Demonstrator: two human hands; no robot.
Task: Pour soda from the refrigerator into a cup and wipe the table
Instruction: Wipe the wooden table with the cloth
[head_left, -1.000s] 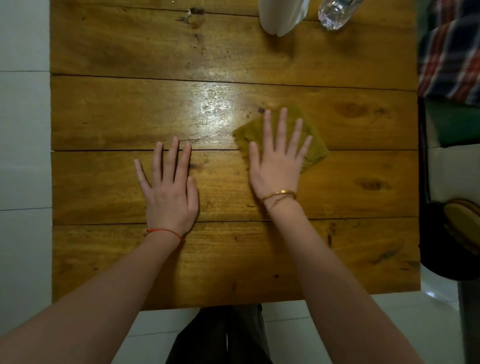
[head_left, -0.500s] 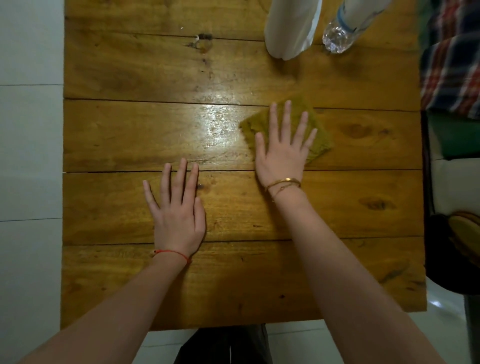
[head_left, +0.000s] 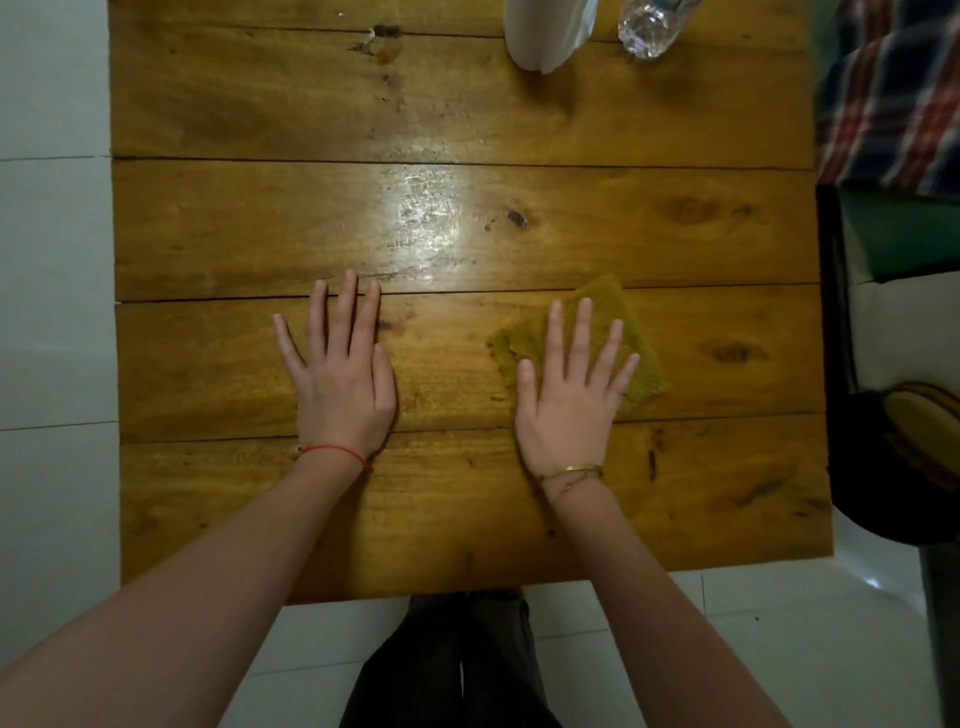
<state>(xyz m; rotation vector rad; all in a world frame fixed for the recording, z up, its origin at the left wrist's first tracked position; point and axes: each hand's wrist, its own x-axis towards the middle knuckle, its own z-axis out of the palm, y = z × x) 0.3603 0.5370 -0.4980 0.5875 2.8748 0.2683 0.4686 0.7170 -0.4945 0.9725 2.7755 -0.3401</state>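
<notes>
While right hand presses flat, fingers spread, on cloth, left hand lies spread on bare table.

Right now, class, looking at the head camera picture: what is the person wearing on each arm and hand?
Both forearms are bare, with no sleeves in view. The left hand has a thin red string bracelet at its wrist. The right hand has a slim gold bangle with a fine chain beside it. No rings or gloves show.
</notes>
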